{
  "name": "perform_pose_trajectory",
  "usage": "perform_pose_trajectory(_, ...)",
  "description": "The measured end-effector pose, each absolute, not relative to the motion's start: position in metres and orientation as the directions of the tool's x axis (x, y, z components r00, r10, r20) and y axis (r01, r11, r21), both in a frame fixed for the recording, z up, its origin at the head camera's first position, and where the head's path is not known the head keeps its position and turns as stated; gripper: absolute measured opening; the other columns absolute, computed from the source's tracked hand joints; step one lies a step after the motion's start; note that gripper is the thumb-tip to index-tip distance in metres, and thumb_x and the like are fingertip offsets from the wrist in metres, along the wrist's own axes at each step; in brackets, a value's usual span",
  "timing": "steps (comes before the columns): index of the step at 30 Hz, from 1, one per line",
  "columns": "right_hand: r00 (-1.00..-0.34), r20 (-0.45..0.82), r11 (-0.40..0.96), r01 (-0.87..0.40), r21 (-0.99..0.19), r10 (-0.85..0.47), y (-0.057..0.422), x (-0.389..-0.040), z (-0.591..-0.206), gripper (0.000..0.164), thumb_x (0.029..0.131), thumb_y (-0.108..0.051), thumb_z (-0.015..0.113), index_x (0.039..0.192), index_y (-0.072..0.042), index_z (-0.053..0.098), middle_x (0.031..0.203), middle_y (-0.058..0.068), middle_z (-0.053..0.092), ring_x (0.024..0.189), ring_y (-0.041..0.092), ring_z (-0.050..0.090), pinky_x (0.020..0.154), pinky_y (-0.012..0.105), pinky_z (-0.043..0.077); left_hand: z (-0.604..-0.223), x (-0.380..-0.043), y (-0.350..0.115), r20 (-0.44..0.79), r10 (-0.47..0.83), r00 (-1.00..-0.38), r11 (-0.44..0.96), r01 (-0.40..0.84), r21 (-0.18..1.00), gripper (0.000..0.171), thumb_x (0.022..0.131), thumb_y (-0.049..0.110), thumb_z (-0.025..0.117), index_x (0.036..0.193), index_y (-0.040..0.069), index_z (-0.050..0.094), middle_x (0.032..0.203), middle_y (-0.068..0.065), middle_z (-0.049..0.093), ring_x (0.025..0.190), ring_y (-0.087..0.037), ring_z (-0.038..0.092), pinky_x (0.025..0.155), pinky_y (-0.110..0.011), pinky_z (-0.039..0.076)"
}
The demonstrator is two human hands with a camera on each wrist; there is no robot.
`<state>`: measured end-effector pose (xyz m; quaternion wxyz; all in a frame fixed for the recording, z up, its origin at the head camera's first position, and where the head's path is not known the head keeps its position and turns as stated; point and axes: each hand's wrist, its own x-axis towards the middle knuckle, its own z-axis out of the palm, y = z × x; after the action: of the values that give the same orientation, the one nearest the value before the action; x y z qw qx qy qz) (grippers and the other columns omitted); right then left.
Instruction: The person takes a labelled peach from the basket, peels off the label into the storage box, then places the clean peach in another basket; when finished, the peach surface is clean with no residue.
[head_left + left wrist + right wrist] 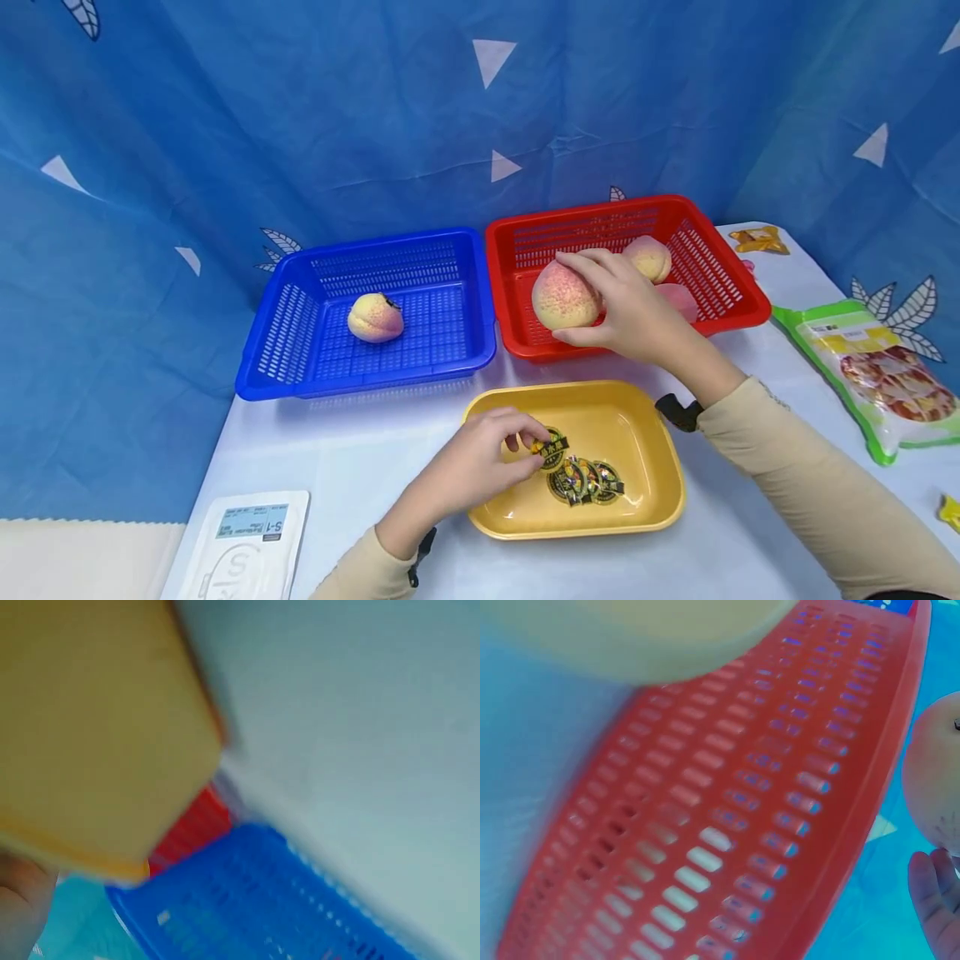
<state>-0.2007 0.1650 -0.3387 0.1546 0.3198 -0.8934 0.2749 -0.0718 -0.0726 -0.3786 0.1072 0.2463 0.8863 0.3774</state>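
Observation:
My right hand (pixel 637 312) grips a large pink and yellow peach (pixel 562 296), raised over the red basket (pixel 723 267). In the right wrist view this peach (pixel 934 776) shows at the right edge, above some fingers (pixel 932 896). Thumb and fingers of my left hand (pixel 480 458) pinch a round black and gold sticker (pixel 554 454) over the yellow tray (pixel 645 433). Several similar stickers (pixel 588 482) lie overlapping on the tray's bottom. Another peach (pixel 647 259) rests in the red basket, partly behind my right hand. The left wrist view is blurred and hides that sticker.
Left of the red basket stands a blue basket (pixel 363 387) with one peach (pixel 375 317) in it. A white packet (pixel 243 546) lies at front left. On the right are a green-edged food bag (pixel 881 375) and a small orange packet (pixel 759 240). A blue curtain (pixel 375 125) hangs behind.

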Motion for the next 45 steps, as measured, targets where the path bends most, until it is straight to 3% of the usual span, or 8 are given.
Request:
perform_pose_trajectory(10, -0.812, 0.43, 0.683, -0.573, -0.454, -0.395, 0.189, -0.206, -0.346, 0.089, 0.07, -0.031, 0.091, 0.147, -0.018, 0.047, 0.136, 0.01, 0.054, 0.125, 0.028, 0.047, 0.092, 0.055, 0.053, -0.406, -0.071, -0.057, -0.076, 0.659, -0.748, 0.668, 0.537, 0.515, 0.022, 0.086, 0.023, 0.076, 0.107, 0.024, 0.071, 0.087, 0.015, 0.061, 0.083, -0.001, 0.054, 0.077, -0.014, 0.045)
perform_pose_trajectory(13, -0.816, 0.438, 0.689, -0.563, -0.456, -0.377, 0.196, -0.208, -0.348, 0.09, 0.068, -0.03, 0.091, 0.145, -0.016, 0.048, 0.133, 0.011, 0.054, 0.123, 0.028, 0.045, 0.092, 0.055, 0.053, -0.409, -0.072, -0.055, -0.084, 0.673, -0.735, 0.683, 0.574, 0.453, 0.024, 0.085, 0.024, 0.077, 0.108, 0.026, 0.071, 0.086, 0.015, 0.06, 0.081, 0.001, 0.052, 0.074, -0.015, 0.044)
perform_pose_trajectory(19, -0.836, 0.423, 0.685, -0.537, -0.493, -0.351, 0.205, -0.215, -0.353, 0.089, 0.069, -0.028, 0.091, 0.145, -0.014, 0.048, 0.135, 0.012, 0.051, 0.124, 0.027, 0.046, 0.094, 0.056, 0.053, -0.408, -0.072, -0.054, -0.052, 0.699, -0.713, 0.692, 0.657, 0.297, 0.024, 0.088, 0.027, 0.074, 0.112, 0.029, 0.071, 0.096, 0.013, 0.068, 0.083, -0.002, 0.06, 0.076, -0.022, 0.051)
perform_pose_trajectory(25, -0.863, 0.38, 0.68, -0.498, -0.537, -0.332, 0.208, -0.222, -0.355, 0.088, 0.071, -0.03, 0.089, 0.146, -0.012, 0.046, 0.135, 0.012, 0.051, 0.122, 0.028, 0.048, 0.095, 0.057, 0.052, -0.401, -0.072, -0.054, -0.031, 0.699, -0.714, 0.702, 0.678, 0.22, 0.026, 0.09, 0.031, 0.071, 0.116, 0.032, 0.072, 0.102, 0.013, 0.068, 0.082, -0.004, 0.064, 0.071, -0.024, 0.052)
perform_pose_trajectory(31, -0.884, 0.341, 0.674, -0.466, -0.573, -0.321, 0.203, -0.237, -0.36, 0.088, 0.072, -0.033, 0.089, 0.146, -0.014, 0.046, 0.135, 0.013, 0.054, 0.125, 0.032, 0.044, 0.102, 0.059, 0.043, -0.383, -0.083, -0.058, 0.131, 0.627, -0.768, 0.739, 0.64, 0.212, 0.03, 0.092, 0.032, 0.068, 0.122, 0.026, 0.069, 0.111, 0.007, 0.066, 0.093, -0.01, 0.063, 0.082, -0.03, 0.054)
perform_pose_trajectory(37, -0.902, 0.239, 0.671, -0.427, -0.607, -0.358, 0.187, -0.254, -0.365, 0.089, 0.076, -0.035, 0.086, 0.149, -0.012, 0.041, 0.145, 0.014, 0.05, 0.128, 0.033, 0.049, 0.107, 0.058, 0.044, -0.373, -0.112, -0.061, 0.41, 0.363, -0.837, 0.8, 0.506, 0.324, 0.044, 0.091, 0.026, 0.07, 0.132, 0.014, 0.062, 0.131, -0.007, 0.059, 0.12, -0.025, 0.054, 0.101, -0.043, 0.05)
perform_pose_trajectory(41, -0.908, 0.158, 0.697, -0.402, -0.594, -0.389, 0.174, -0.264, -0.371, 0.091, 0.077, -0.035, 0.085, 0.151, -0.012, 0.037, 0.149, 0.013, 0.047, 0.134, 0.033, 0.047, 0.114, 0.056, 0.038, -0.379, -0.129, -0.062, 0.379, 0.232, -0.896, 0.847, 0.378, 0.373, 0.052, 0.094, 0.032, 0.066, 0.139, 0.01, 0.056, 0.147, -0.014, 0.048, 0.138, -0.032, 0.043, 0.106, -0.053, 0.047)
perform_pose_trajectory(45, -0.909, 0.091, 0.742, -0.386, -0.548, -0.407, 0.163, -0.275, -0.376, 0.091, 0.078, -0.036, 0.084, 0.152, -0.013, 0.036, 0.15, 0.011, 0.046, 0.136, 0.033, 0.047, 0.116, 0.055, 0.035, -0.385, -0.137, -0.063, 0.284, 0.191, -0.94, 0.887, 0.289, 0.36, 0.056, 0.097, 0.043, 0.059, 0.144, 0.012, 0.052, 0.154, -0.014, 0.042, 0.142, -0.033, 0.04, 0.106, -0.056, 0.046)
